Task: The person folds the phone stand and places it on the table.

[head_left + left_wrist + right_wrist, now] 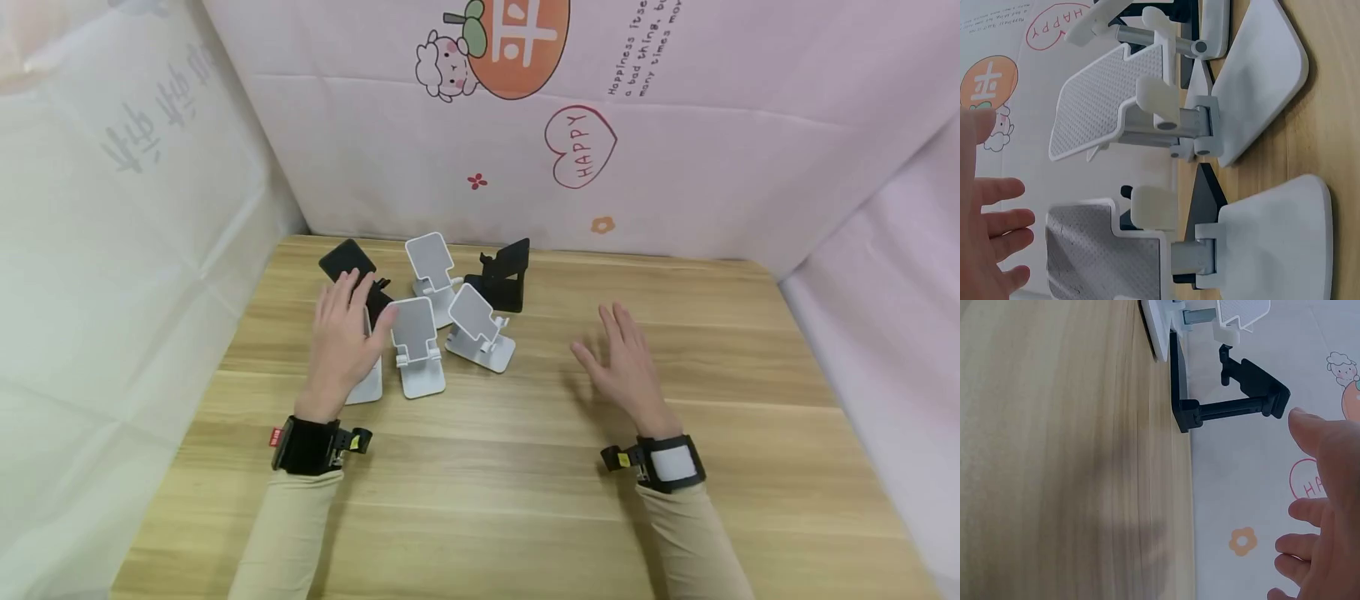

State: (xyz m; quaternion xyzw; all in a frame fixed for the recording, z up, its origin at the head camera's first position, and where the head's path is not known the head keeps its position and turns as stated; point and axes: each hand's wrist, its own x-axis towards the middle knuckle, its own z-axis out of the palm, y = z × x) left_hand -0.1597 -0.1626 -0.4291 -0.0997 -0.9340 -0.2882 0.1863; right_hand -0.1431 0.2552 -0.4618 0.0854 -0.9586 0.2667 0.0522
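Observation:
My left hand point(341, 346) is over the left end of a group of folding phone stands, fingers spread and nothing held. Below it, a white phone stand point(366, 388) is mostly hidden; the left wrist view shows its grey-padded backrest point(1104, 250) beside the fingers. Just right of the thumb stands another white phone stand point(415, 329). A black phone stand point(347, 257) shows beyond the fingertips. My right hand point(626, 367) hovers over the wood at right, fingers extended and holding nothing. Nearest to it is a second black phone stand point(510, 287).
Two more white phone stands, one angled point(474, 312) and one at the back point(430, 260), stand between the black ones. The wooden table point(480, 500) ends at a printed cloth backdrop point(675, 183). More cloth hangs at both sides.

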